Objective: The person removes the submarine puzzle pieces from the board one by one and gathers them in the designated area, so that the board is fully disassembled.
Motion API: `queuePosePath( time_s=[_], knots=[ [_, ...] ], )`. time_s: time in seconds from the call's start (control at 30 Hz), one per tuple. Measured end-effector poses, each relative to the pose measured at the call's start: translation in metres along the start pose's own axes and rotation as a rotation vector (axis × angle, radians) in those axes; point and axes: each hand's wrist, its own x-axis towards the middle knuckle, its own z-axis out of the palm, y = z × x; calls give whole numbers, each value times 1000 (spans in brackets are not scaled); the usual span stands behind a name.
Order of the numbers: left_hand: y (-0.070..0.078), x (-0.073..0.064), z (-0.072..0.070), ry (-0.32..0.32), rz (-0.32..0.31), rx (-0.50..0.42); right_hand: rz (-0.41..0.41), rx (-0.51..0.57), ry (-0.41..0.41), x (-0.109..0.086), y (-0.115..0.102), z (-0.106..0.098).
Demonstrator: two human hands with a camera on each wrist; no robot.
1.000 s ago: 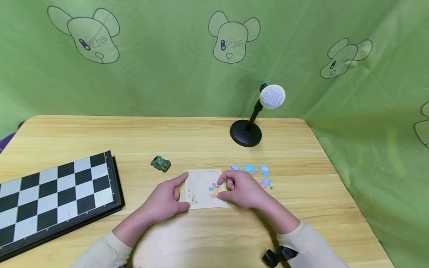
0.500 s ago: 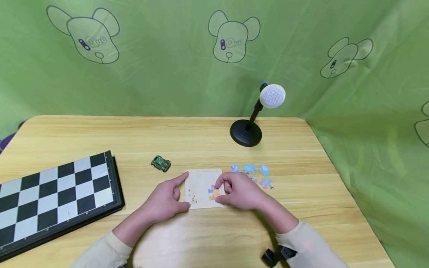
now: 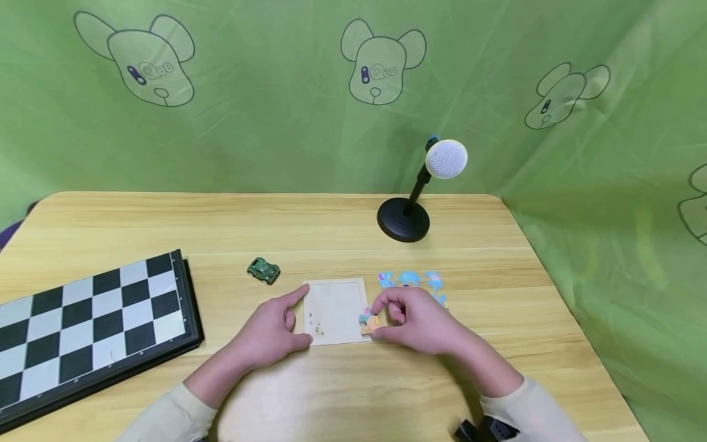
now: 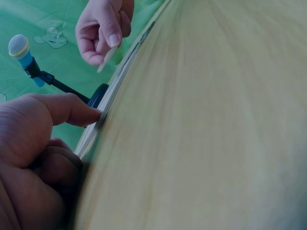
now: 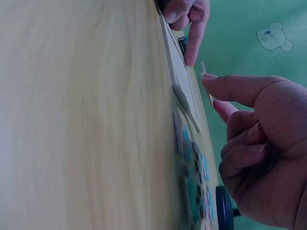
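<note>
A pale, shallow square puzzle tray (image 3: 334,307) lies flat on the table, a few small marks near its lower left corner. At its left edge, my left hand (image 3: 270,331) touches the upper corner with the straight index finger and the lower corner with the thumb. My right hand (image 3: 422,320) pinches a puzzle piece (image 3: 369,323), pink, blue and orange, between thumb and index finger. The piece overlaps the tray's right edge in the head view. Seen edge-on in the right wrist view, the thin puzzle piece (image 5: 210,99) is held above the tray's level.
Several loose blue and pink puzzle pieces (image 3: 409,278) lie right of the tray, partly hidden by my right hand. A green toy car (image 3: 263,270) sits behind left. A chessboard (image 3: 105,325) fills the left side; a microphone on a stand (image 3: 405,218) stands at the back.
My right hand has moved right with the puzzle piece, from over the tray's lower right part to its right edge. The left hand has stayed at the tray's left edge.
</note>
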Motion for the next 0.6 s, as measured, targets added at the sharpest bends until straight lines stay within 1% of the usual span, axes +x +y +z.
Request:
queuePosePath(
  time_s=[0.23,0.43,0.6],
  knots=[
    [1,-1,0,2,-4,2,5,43,23,-21,5,-12],
    [2,-1,0,2,-5,8,39,48,48,-38,13,-23],
    [2,-1,0,3,0,10,65,83,63,-52,22,-31]
  ],
)
